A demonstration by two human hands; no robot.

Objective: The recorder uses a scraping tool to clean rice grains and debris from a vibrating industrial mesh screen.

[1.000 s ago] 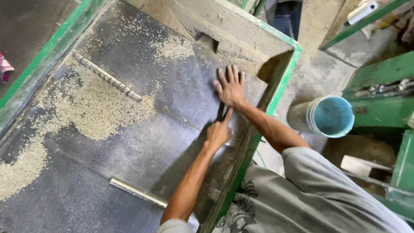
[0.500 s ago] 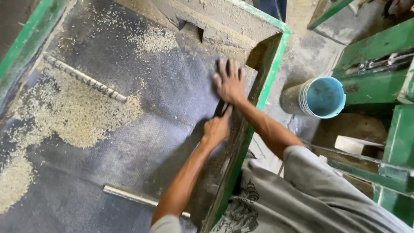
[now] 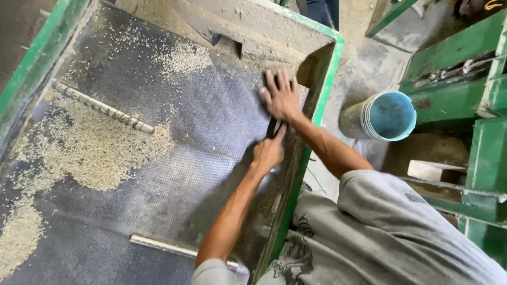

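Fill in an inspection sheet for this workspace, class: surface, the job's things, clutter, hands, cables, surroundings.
Surface: dark grey ribbed screen deck in a green metal frame, tilted and dusty.
Job's things: thin dark tool, pinched by the left hand; its kind cannot be told.
Clutter: pale husky grain spread at left; two metal bars lying on the deck.
Hands: right hand flat on the deck, fingers spread; left hand closed around the tool.
Cables: nothing seen.
Surroundings: blue plastic bucket on the concrete floor; green machine parts at right.
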